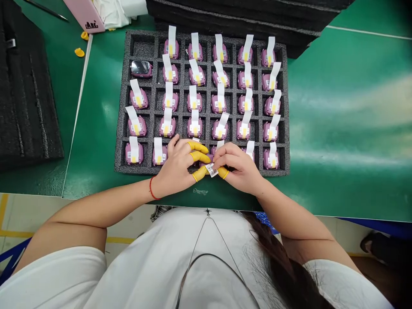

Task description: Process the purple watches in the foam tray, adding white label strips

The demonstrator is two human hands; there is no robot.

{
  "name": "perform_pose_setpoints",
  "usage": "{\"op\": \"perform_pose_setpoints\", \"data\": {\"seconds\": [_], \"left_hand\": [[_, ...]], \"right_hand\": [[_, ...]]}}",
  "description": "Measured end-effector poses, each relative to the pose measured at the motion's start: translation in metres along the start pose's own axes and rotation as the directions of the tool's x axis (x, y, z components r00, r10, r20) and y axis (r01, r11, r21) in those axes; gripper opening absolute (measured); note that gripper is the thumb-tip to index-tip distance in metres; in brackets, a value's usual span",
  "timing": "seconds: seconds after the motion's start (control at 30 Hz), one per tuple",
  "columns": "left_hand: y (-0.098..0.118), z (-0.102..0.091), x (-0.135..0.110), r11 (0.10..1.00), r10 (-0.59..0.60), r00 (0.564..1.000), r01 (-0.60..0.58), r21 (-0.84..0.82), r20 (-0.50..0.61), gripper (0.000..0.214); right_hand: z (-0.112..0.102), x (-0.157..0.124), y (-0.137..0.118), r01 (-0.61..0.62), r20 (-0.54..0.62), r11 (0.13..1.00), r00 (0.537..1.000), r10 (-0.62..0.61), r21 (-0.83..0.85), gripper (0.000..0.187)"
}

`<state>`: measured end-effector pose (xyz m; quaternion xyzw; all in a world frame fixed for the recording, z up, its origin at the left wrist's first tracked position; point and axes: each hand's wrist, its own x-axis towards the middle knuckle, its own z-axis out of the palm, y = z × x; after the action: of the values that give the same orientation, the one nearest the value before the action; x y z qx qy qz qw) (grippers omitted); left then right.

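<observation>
Both of my hands are at the near edge of a black foam tray [202, 172] divided into compartments. My left hand [180, 165], with yellow finger cots on several fingers, is closed around a small purple watch body [205, 162], mostly hidden by the fingers. My right hand [240, 167], a yellow cot showing on one finger, pinches a small white printed label [212, 170] against or just in front of that watch body. Purple watch bodies [194, 102] with white strips and yellow tabs fill most compartments. One watch [141, 68] lies with its dark screen up.
Stacked black foam trays [238, 19] stand behind, with another black foam stack [25, 94] at left. A pink box [86, 17] holds white crumpled material. Loose yellow finger cots [79, 52] and a pen-like tool [48, 10] lie on the green table [347, 128].
</observation>
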<state>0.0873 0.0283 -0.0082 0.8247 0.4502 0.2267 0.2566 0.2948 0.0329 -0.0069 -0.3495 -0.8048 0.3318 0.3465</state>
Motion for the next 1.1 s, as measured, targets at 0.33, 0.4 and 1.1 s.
{"op": "perform_pose_setpoints", "data": {"seconds": [0.33,0.4,1.1], "left_hand": [[0.000,0.000,0.000,0.996,0.081,0.995,-0.083,-0.030,-0.055,0.011],[0.000,0.001,0.001,0.994,0.098,0.993,-0.101,-0.039,-0.070,0.009],[0.000,0.001,0.002,0.982,0.149,0.984,-0.159,-0.100,-0.095,0.004]], "right_hand": [[-0.014,0.002,-0.009,0.039,0.126,0.999,0.991,-0.037,-0.021,0.003],[-0.012,0.001,-0.009,0.058,0.104,0.996,0.993,-0.051,-0.071,0.004],[-0.012,-0.004,-0.024,0.251,0.101,0.775,0.966,-0.238,-0.580,0.012]]}}
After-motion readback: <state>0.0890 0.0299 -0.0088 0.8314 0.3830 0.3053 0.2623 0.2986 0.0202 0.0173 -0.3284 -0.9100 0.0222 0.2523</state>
